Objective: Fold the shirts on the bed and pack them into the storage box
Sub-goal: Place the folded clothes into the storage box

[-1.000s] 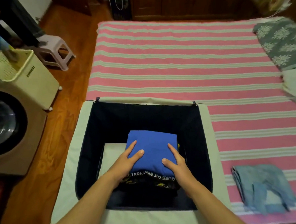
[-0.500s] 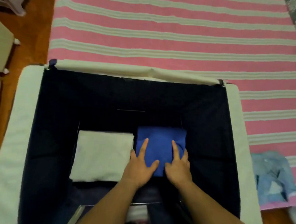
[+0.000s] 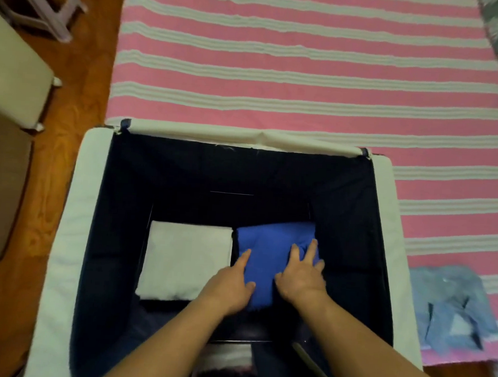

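Hands [image 3: 230, 286] [image 3: 302, 276] press flat, fingers spread, on blue shirt [image 3: 270, 248] beside white shirt [image 3: 185, 260].

We are in a home bedroom: a bed [image 3: 306, 84] under a pink striped sheet, wooden floor [image 3: 81, 96], a plastic stool [image 3: 40, 3] nearby.

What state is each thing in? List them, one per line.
Box: open, on the floor against the bed.
Blue shirt: folded, in the box, pressed by both hands.
White shirt: folded, in the box, left of the blue.
Light-blue shirt: unfolded, on the bed.
Left hand: flat on the blue shirt.
Right hand: flat on the blue shirt.
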`<state>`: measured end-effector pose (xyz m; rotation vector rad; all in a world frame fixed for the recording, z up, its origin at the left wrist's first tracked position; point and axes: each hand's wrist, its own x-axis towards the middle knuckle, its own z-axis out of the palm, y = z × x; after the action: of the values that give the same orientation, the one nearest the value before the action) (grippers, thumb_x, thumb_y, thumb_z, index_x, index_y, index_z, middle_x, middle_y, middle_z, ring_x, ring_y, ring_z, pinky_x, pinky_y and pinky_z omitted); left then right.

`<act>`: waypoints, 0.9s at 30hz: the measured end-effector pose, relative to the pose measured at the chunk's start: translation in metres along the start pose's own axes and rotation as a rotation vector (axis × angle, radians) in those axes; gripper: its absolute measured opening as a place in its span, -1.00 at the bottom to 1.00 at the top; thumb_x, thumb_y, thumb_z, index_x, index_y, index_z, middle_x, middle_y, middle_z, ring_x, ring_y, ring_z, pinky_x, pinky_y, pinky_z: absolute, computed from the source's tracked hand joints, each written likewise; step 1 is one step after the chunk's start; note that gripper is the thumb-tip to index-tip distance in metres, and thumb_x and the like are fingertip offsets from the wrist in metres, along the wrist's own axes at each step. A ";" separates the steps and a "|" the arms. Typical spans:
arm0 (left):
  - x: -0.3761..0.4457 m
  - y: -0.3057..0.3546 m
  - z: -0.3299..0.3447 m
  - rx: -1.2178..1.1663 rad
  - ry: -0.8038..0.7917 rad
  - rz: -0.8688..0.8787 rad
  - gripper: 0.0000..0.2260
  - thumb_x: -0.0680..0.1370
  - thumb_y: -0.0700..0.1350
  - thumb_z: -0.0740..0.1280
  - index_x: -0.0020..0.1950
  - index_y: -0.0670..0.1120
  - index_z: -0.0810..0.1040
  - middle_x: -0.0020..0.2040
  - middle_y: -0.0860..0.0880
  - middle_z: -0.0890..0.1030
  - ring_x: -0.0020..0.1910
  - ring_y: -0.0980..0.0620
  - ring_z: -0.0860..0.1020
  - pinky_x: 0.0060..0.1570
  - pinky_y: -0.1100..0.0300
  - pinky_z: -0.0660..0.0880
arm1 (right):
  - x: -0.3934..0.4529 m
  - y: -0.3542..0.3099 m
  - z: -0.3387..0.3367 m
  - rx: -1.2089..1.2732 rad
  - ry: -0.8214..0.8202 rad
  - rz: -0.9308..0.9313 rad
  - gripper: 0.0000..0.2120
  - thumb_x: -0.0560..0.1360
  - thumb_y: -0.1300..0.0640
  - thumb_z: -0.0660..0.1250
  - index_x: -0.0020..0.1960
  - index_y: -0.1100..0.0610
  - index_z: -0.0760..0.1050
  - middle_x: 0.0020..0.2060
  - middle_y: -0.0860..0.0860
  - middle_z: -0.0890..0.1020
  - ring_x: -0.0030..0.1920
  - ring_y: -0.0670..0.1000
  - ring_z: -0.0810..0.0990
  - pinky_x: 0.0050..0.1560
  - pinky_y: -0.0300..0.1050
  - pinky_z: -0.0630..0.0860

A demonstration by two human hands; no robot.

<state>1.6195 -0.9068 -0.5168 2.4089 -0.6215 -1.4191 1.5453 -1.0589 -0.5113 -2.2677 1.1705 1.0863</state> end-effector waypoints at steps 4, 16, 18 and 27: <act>-0.016 -0.037 -0.042 0.518 0.100 0.004 -0.29 0.56 0.13 0.36 0.60 0.08 0.06 0.58 -0.20 0.10 0.53 -0.26 0.16 0.34 -0.20 0.33 | -0.015 -0.013 0.001 -0.287 0.254 -0.316 -0.24 0.62 -0.02 0.16 0.64 0.06 -0.20 0.53 0.14 -0.45 0.57 0.33 -0.29 0.49 0.42 0.01; 0.026 -0.104 -0.015 0.687 0.054 -0.103 0.17 0.41 0.44 0.36 0.38 0.23 -0.68 0.40 -0.09 -0.71 0.39 -0.33 -0.64 0.29 -0.65 -0.15 | 0.021 0.012 0.022 -0.675 0.067 -0.480 0.16 0.53 -0.03 0.38 0.45 -0.06 -0.66 0.40 0.20 -0.64 0.41 0.47 -0.54 0.37 0.62 0.07; 0.026 -0.105 -0.014 0.676 0.061 -0.108 0.14 0.42 0.45 0.33 0.38 0.24 -0.67 0.40 -0.08 -0.70 0.38 -0.32 -0.65 0.30 -0.65 -0.16 | 0.026 0.011 0.032 -0.647 0.125 -0.471 0.07 0.55 0.19 0.28 0.45 -0.04 -0.67 0.40 0.23 -0.63 0.41 0.49 -0.52 0.35 0.62 0.12; 0.037 -0.098 -0.010 0.614 0.086 -0.153 0.13 0.42 0.48 0.29 0.36 0.21 -0.69 0.41 -0.09 -0.70 0.39 -0.34 -0.63 0.29 -0.67 -0.05 | 0.038 0.001 0.053 -0.479 0.243 -0.408 0.17 0.46 0.22 0.37 0.49 -0.06 -0.61 0.47 0.22 -0.55 0.44 0.49 -0.48 0.29 0.64 0.15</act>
<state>1.6656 -0.8390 -0.5832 3.0232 -0.9869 -1.3083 1.5333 -1.0473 -0.5739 -2.9020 0.5050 1.0251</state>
